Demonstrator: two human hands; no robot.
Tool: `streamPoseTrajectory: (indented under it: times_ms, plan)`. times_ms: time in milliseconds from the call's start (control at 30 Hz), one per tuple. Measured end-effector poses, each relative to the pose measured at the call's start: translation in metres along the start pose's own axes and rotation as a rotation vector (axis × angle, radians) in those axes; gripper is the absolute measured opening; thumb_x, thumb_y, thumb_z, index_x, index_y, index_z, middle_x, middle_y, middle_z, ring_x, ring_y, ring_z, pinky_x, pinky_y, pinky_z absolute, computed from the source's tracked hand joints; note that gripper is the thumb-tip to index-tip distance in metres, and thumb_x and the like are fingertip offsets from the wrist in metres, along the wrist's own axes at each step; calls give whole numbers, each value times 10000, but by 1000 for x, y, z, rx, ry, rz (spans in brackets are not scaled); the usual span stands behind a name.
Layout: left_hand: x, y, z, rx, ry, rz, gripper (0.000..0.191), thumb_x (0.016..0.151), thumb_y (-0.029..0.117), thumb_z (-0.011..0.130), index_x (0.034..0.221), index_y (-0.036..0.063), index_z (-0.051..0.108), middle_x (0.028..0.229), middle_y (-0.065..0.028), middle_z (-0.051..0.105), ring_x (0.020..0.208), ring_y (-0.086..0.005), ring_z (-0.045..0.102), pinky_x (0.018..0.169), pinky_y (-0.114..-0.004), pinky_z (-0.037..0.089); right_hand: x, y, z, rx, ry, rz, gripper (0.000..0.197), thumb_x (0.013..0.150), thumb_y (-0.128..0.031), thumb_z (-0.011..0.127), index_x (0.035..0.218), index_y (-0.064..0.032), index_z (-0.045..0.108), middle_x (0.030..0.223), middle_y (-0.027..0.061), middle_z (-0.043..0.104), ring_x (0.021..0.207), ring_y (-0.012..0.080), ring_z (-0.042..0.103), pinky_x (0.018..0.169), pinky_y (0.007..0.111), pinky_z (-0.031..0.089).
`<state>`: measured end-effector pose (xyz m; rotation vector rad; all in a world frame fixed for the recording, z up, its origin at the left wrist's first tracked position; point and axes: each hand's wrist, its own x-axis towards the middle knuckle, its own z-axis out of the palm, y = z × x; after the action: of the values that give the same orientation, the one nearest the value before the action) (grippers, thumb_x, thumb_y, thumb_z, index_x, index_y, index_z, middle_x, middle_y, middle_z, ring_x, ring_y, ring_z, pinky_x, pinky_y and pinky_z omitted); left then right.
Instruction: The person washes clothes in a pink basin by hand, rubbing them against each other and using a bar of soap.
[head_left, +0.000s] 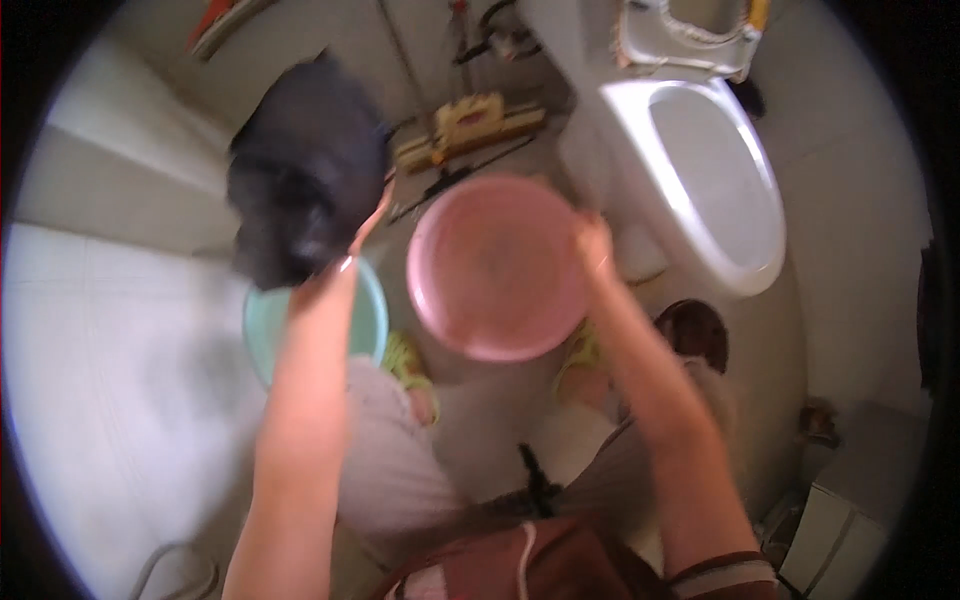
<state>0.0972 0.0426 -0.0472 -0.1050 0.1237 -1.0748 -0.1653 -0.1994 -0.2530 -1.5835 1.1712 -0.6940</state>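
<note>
A bunched dark cloth or garment is raised at the upper left, gripped by my left hand, whose fingers are mostly hidden under it. Below and partly behind that arm stands a mint-green basin or bucket. My right hand grasps the right rim of a round pink plastic basin in the middle of the view. The pink basin looks tilted slightly; its inside is blurred, and whether it holds water I cannot tell.
A white ceramic urinal or toilet bowl is at the right. A yellowish mop head with a long handle lies beyond the pink basin. My feet in yellow-green clogs flank the basin. A dark brown round object sits beside my right forearm.
</note>
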Motion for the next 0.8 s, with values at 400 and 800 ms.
streamPoseTrajectory:
  times_ms: [400, 800]
  plan:
    - [-46, 83, 12, -66, 133, 151, 243, 833, 181, 510, 1028, 47, 567, 1047, -73, 567, 986, -238, 520, 850, -375, 415, -134, 184, 64, -312, 364, 652, 569, 813, -290, 546, 1289, -49, 346, 1230, 151, 444, 1110, 246, 440, 899, 378, 392]
    - [-43, 119, 28, -100, 279, 394, 255, 761, 191, 536, 960, 40, 588, 935, -75, 597, 873, -286, 557, 765, -434, 469, -165, 33, 36, 467, -77, 993, 223, 653, -42, 614, 856, -74, 526, 743, 16, 478, 633, 130, 452, 502, 241, 367]
